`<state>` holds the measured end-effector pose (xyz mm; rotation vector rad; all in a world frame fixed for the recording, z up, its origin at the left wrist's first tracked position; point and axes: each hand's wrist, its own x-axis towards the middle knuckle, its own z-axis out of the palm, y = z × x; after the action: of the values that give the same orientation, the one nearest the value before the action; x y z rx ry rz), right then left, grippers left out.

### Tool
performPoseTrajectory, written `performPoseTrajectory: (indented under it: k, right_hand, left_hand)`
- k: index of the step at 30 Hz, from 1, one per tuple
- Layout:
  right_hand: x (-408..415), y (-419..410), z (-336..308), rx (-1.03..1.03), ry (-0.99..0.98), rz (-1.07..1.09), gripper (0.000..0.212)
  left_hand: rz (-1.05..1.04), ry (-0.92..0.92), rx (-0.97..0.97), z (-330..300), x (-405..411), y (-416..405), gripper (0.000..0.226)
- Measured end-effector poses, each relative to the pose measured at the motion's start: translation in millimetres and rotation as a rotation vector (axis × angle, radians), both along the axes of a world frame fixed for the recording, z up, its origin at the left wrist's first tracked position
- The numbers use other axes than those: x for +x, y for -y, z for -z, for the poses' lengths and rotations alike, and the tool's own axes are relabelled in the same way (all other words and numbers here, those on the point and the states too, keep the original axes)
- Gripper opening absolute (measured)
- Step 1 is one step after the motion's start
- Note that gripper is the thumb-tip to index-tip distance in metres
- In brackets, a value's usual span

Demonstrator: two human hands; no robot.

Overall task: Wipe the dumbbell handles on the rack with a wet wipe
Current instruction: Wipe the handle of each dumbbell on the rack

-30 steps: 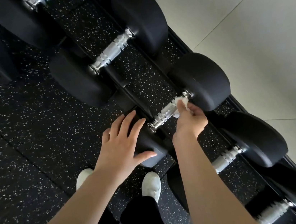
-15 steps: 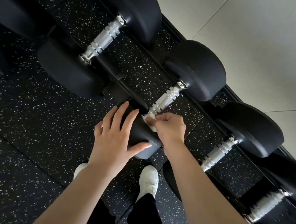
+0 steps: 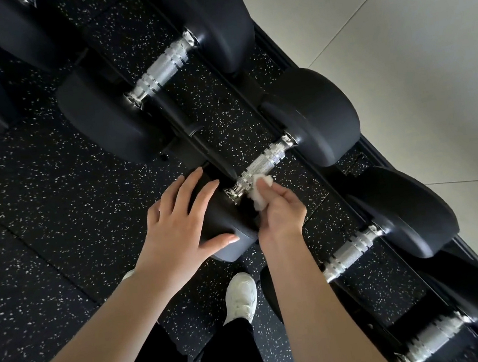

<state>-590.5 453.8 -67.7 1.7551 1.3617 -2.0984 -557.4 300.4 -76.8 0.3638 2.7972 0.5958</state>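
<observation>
Head camera, looking down: a person stands at a black dumbbell rack [image 3: 272, 38] that runs from the upper left to the lower right of the view, over speckled black rubber flooring [image 3: 37, 207]. The right hand [image 3: 278, 209] pinches a crumpled white wet wipe [image 3: 259, 193] between thumb and fingers, its grip pressed together on the wipe, and holds it against the near end of a knurled chrome dumbbell handle [image 3: 263, 165]. That dumbbell lies across the rack's two rails, midway along the stretch of rack in view. The left hand [image 3: 181, 228] rests flat on the dumbbell's near head [image 3: 226, 231], at the rack's front edge, fingers straight and spread, thumb along the head's lower side. The far head [image 3: 317, 115] sits at the rack's back edge, next to pale floor tiles [image 3: 399, 68]. A larger dumbbell with a chrome handle [image 3: 162, 69] lies on the rack beyond it, toward the upper left; another [image 3: 353, 252] lies just beside it toward the lower right, and a further handle [image 3: 434, 337] shows near the bottom right corner. Below the hands, a white shoe [image 3: 241, 297] and dark trouser legs [image 3: 234, 360] stand on the rubber flooring, close to the rack's front edge.
</observation>
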Motion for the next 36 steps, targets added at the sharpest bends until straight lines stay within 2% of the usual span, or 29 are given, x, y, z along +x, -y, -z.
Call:
performPoseTrajectory:
  k: [3,10,16,24,36]
  right_hand:
    - [-20.0,-12.4,-6.1,0.019,-0.093,0.119,0.014]
    - [-42.6,-30.6,-3.5,0.02,-0.2,0.15,0.015]
    - [-36.3,-38.4,11.8,-0.118,-0.316,0.033,0.009]
    - [-28.9,-54.7,33.6,-0.305,-0.42,-0.075,0.021]
    - [6.3,-35.2,46.4,-0.375,-0.378,-0.287,0.018]
  left_hand:
    - [0.008,-0.006,0.003,0.1,0.3,0.4,0.083]
    - [0.012,0.013,-0.009,0.9,0.9,1.1,0.083]
    - [0.014,0.007,-0.011,1.0,1.1,0.9,0.083]
    - [0.007,-0.009,0.0,4.0,1.4,0.9,0.084]
    - [-0.005,-0.024,0.04,7.2,3.3,1.1,0.084]
